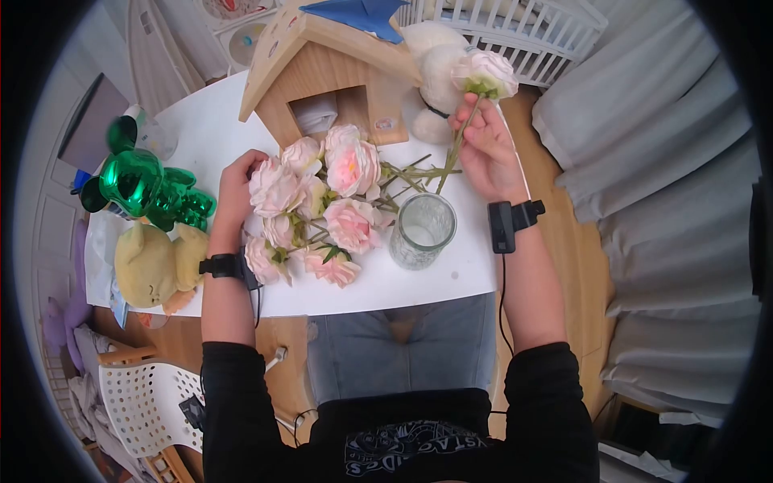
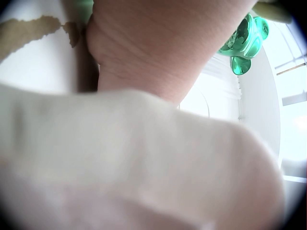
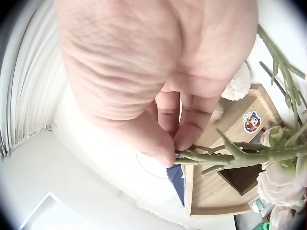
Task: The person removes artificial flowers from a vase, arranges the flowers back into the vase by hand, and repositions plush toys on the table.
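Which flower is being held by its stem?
The flower beside the white toy, its stem pinched in the right hand; the others lie together on the table.

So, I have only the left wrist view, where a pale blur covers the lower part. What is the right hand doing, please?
Observer: The right hand pinches the stem of one pink flower.

Operator: Thank you. And the left hand, where are its fingers?

Observer: The left hand is at the far left edge of the pile of pink flowers; I cannot make out its fingertips.

Operator: Is there some container near these flowers?

Observer: Yes, a glass jar stands just to the right of the pile, and I see no bloom in it.
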A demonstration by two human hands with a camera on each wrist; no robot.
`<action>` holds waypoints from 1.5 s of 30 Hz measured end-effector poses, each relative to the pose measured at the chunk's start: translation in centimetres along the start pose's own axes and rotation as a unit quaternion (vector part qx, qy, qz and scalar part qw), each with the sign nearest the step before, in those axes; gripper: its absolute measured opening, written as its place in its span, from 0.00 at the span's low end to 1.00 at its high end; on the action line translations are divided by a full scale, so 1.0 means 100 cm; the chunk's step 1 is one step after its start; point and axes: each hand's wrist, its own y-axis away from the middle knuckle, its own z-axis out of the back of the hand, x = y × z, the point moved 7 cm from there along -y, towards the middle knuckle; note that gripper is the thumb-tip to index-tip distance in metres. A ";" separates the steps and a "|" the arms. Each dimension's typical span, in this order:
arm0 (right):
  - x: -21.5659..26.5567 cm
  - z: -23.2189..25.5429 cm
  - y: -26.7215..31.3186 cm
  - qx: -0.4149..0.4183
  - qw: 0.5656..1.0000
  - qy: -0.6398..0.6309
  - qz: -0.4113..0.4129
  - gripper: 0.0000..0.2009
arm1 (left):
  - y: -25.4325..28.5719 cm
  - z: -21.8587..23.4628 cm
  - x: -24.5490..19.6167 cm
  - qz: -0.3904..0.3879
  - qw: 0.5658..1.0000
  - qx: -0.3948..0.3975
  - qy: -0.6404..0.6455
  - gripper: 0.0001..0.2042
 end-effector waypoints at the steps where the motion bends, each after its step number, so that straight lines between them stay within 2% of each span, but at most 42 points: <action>1: 0.001 -0.002 0.000 0.000 1.000 0.009 0.003 0.27 | 0.001 -0.001 0.000 0.002 1.000 0.002 0.000 0.10; 8: -0.001 -0.006 -0.001 0.013 0.998 0.055 0.001 0.31 | 0.000 0.000 0.003 0.016 1.000 0.008 -0.005 0.10; 12: -0.002 -0.009 0.000 0.016 0.998 0.054 -0.003 0.31 | 0.000 0.000 0.003 0.021 1.000 0.003 -0.010 0.11; 18: -0.003 -0.013 0.003 0.004 0.998 0.065 -0.024 0.25 | 0.000 0.000 0.003 0.021 1.000 0.005 -0.004 0.11; 20: -0.004 -0.009 0.002 0.020 0.996 0.089 -0.017 0.20 | -0.001 0.001 0.004 0.020 1.000 0.007 -0.005 0.10; 23: -0.003 -0.018 0.002 0.031 0.995 0.089 -0.020 0.17 | 0.000 -0.001 0.002 0.015 1.000 0.010 -0.006 0.10; 29: -0.004 -0.013 0.003 0.027 0.997 0.069 -0.033 0.16 | -0.001 -0.001 0.004 0.023 1.000 0.010 0.003 0.11; 38: 0.000 -0.014 0.003 0.027 0.993 0.110 -0.038 0.26 | 0.000 0.000 0.002 0.013 1.000 0.001 -0.003 0.10; 45: -0.001 -0.023 0.005 0.022 0.994 0.098 -0.035 0.25 | 0.000 0.000 0.000 0.022 1.000 -0.003 -0.009 0.10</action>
